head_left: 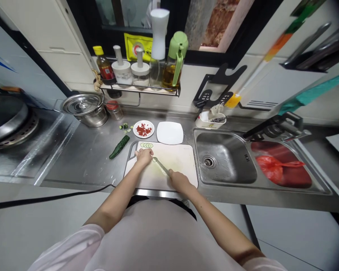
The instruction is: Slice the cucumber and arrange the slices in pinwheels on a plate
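My right hand is closed round the handle of a kitchen knife, whose blade points up and left over the white cutting board. My left hand is closed, fingers curled, on the board by the blade tip. What it grips is mostly hidden; a pale round cucumber slice shows between its fingers and the knife. Several cucumber slices lie in a row at the board's top left. A dark green piece of cucumber rests on the steel counter, left of the board.
Behind the board stand a plate of chopped red pieces and a white square plate. Cucumber scraps lie nearby. A lidded pot is at left. The sink adjoins the board's right; a red bag is in its second basin.
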The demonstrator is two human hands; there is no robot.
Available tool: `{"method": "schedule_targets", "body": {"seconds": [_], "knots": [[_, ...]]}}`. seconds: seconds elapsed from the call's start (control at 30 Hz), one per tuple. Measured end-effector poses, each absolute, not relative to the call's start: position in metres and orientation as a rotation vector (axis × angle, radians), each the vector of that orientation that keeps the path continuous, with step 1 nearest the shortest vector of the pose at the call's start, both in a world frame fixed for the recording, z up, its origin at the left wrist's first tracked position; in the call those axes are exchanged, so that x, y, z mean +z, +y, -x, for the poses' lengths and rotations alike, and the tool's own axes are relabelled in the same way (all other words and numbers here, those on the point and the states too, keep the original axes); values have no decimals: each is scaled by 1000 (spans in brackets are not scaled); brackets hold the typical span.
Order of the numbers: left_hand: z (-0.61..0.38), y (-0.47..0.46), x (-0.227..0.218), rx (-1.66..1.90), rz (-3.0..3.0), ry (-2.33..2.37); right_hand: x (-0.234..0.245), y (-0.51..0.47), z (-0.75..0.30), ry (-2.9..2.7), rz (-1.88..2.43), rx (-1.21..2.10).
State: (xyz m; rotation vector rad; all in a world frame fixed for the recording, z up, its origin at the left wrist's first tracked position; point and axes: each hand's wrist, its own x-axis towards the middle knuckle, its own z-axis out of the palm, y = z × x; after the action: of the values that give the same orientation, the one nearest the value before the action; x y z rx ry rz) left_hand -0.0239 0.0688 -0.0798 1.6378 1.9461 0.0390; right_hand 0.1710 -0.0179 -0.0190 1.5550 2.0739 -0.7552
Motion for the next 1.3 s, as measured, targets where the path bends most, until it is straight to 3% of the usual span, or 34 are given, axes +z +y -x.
{"method": "schedule_targets", "body": {"seconds": [0.8, 1.3], "knots": [[14, 45, -76, 67, -1793, 1954, -14, -46, -208, 2049, -1666, -822], [17, 17, -72, 340, -1559, 1978, -33, -40, -227, 2010, -1918, -809]]}}
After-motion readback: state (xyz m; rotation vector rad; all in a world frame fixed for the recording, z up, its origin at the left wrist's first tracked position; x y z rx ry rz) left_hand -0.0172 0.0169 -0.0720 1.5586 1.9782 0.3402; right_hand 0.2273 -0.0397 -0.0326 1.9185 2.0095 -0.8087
